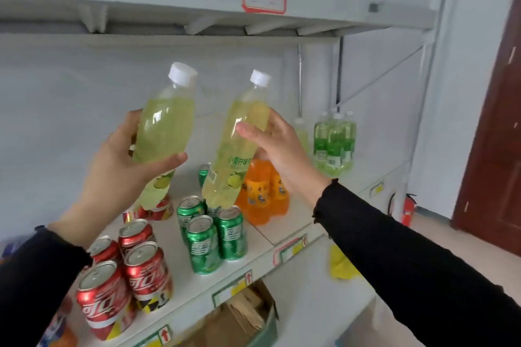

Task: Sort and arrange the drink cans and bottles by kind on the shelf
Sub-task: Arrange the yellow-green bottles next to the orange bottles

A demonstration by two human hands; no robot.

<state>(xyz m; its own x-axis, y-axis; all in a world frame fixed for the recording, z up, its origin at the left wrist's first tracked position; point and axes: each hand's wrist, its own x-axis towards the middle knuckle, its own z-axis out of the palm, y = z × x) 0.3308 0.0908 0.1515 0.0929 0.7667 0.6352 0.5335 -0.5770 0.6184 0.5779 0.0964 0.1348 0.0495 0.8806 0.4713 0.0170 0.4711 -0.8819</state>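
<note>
**Two lime bottles in the air, cans crowded below**

Each hand holds one pale yellow-green bottle above the shelf [293, 222], both tilted with caps leaning right. The left hand [121, 158] is wrapped round the middle of the left bottle [166, 132], thumb across the front and fingers behind. The right hand [279, 149] grips the right bottle [239, 144] more loosely from its right side: thumb laid across the front, fingers behind, palm partly open.

On the shelf, red cans [124, 270] cluster at the front left corner, green cans [211, 231] stand mid-shelf just beside them, orange bottles [262, 191] sit behind and to the right, and green bottles [335, 144] stand near the back right corner. One more pale bottle [301, 132] seems to stand just left of those, partly hidden by the right hand, so that is probably where the pair belongs.

Risks, as I judge them:
- The base of the right bottle hangs just over the green cans; lowering it there could topple them.
- The loose right-hand grip could let the smooth bottle slip.
- Carrying both bottles to the right means passing over the orange bottles, and a low sleeve or bottle base could knock them down.
- Set down tilted, a bottle may fall over.
</note>
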